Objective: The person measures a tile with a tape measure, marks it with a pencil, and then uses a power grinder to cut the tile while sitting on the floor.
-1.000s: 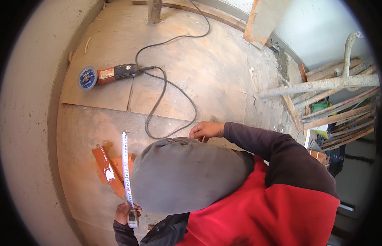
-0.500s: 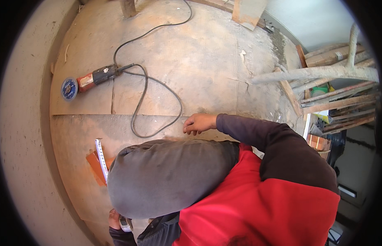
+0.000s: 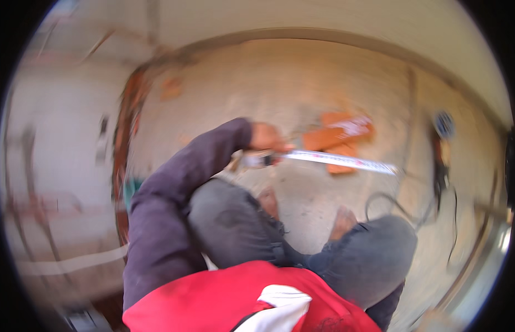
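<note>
The left hand was clamped on a tape measure above the floor. Out of its case came the white blade – pointing right, crossing in front of orange bricks on the floor. The right hand was hidden, its state impossible to tell. A green thing at left – maybe a container – was too blurred to tell its contents.

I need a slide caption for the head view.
Left hand holds extended tape measure near orange pieces on the floor.
</note>
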Demonstrator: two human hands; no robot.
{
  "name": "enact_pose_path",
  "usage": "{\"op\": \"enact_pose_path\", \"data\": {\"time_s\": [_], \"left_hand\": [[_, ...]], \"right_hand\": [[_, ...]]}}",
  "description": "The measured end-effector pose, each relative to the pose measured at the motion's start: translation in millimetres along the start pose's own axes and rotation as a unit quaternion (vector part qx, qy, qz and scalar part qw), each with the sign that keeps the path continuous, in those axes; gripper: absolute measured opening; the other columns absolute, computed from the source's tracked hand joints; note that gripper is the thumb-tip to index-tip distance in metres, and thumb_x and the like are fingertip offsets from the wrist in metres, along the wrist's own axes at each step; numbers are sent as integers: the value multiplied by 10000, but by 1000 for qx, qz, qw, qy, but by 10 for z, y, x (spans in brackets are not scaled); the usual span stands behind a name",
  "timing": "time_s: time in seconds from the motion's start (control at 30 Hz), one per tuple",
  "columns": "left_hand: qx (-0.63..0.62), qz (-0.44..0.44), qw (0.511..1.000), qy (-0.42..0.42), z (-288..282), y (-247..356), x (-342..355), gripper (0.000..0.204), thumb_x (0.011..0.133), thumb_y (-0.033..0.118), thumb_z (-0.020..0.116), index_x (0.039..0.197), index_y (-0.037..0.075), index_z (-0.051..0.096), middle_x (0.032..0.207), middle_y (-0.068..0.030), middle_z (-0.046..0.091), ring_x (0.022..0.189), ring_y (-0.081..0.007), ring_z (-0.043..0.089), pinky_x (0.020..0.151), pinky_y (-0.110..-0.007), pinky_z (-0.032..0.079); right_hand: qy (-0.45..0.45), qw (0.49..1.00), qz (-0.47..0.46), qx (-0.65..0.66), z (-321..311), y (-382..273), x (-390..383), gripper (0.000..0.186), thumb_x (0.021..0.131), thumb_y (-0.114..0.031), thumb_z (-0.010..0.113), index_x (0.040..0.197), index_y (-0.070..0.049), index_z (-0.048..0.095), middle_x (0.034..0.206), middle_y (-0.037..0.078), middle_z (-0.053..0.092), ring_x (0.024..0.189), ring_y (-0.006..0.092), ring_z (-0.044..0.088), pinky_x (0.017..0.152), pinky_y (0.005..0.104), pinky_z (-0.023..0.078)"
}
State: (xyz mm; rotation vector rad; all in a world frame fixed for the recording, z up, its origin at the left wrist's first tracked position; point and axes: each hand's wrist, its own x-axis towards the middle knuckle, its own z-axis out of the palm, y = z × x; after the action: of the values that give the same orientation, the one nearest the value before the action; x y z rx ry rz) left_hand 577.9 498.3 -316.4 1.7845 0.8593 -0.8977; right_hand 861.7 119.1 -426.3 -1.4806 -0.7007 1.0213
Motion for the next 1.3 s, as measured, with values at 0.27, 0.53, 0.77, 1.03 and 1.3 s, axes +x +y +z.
{"op": "enact_pose_path", "data": {"time_s": [0.27, 0.53, 0.77, 1.03, 1.3], "left_hand": [[-226, -4, 973, 48, 575, -295, -274, 442, 976, 448, 545, 858, 59, 720, 805, -30, 719, 740, -116, 650, 709, -282, 507], [-240, -23, 959, 152, 815, -7, -418, 436, 978, 431, 542, 854, 51, 717, 813, -36, 716, 747, -122, 661, 705, -286, 511], [-343, -20, 919, 192, 963, 184, -509, 442, 982, 441, 537, 843, 62, 715, 822, -24, 714, 776, -117, 649, 726, -287, 495], [-307, 8, 923, 230, 1001, 11, -497, 484, 973, 491, 525, 812, 79, 720, 789, -12, 704, 758, -125, 628, 724, -297, 477], [-320, 16, 918, 235, 890, -634, -1028, 507, 962, 515, 521, 771, 89, 720, 726, -42, 676, 702, -173, 620, 675, -330, 473]], "right_hand": [[-357, 922, -122, -85, 67, -1331, 1284, 418, 896, -385, 588, 1003, 17, 626, 991, 159, 633, 889, 251, 607, 827, 351, 469], [-733, 642, -183, -128, 840, -1598, 1691, 253, 769, -225, 704, 930, -31, 721, 961, 133, 699, 890, 311, 655, 806, 370, 496], [-777, 613, -102, -104, 724, -1219, 2143, 246, 778, -220, 695, 938, -35, 720, 924, 114, 696, 892, 288, 648, 797, 368, 479], [-777, 613, -46, -135, 785, -1043, 2259, 263, 759, -219, 700, 935, -23, 714, 920, 112, 697, 912, 280, 626, 839, 360, 464], [-635, 709, 285, -112, 1014, -1180, 1933, 218, 713, -146, 689, 860, 15, 689, 957, 141, 701, 907, 219, 638, 875, 321, 467]]}}
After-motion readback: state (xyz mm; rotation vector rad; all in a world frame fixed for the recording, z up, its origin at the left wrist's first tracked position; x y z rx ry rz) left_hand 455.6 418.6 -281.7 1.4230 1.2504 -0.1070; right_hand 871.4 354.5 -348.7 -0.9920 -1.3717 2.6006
